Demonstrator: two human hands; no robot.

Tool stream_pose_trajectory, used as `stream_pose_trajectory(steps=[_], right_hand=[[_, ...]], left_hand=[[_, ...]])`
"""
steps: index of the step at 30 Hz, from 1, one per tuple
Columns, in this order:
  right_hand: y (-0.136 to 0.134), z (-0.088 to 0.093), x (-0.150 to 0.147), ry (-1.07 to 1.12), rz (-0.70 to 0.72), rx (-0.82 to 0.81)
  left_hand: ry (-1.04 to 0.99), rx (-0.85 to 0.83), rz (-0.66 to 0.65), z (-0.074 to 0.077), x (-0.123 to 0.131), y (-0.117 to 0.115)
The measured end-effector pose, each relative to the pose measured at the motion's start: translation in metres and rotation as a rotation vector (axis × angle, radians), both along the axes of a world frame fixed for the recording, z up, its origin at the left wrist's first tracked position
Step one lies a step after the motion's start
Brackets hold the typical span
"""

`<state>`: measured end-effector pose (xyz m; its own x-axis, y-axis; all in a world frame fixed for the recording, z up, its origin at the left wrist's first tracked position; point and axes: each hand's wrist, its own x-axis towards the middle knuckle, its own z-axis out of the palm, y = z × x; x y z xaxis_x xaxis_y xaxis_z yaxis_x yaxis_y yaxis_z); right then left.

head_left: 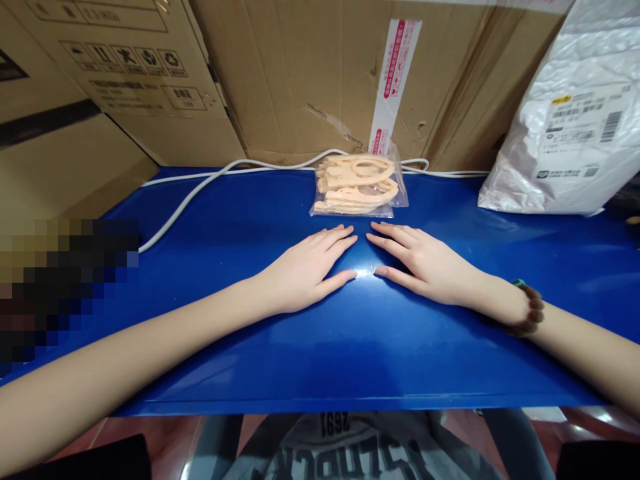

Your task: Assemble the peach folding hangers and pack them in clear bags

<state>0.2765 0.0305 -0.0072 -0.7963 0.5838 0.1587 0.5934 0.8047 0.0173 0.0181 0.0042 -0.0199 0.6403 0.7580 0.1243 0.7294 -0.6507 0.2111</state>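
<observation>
My left hand lies flat on the blue table, its fingers stretched out and its thumb spread. Opposite it, my right hand rests palm down in the same way, with a brown bead bracelet round the wrist. A small gap of table separates the fingertips of both hands. Just beyond them sits a clear plastic bag holding several pale, cream-coloured flat pieces with curved loops. Neither hand touches the bag, and both hold nothing.
Cardboard boxes stand along the back and the left. A white cable runs across the table's rear and passes behind the bag. At the back right leans a white plastic mailer with a printed label. A blurred-out patch covers the left edge.
</observation>
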Motion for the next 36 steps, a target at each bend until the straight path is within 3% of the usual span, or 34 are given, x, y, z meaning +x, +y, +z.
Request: stream_pose_trajectory(steps=[36], right_hand=[[-0.0008,-0.0006,-0.0006,0.013,0.001,-0.004]], left_hand=[[-0.013,0.005,-0.009,-0.001,0.0006,-0.0001]])
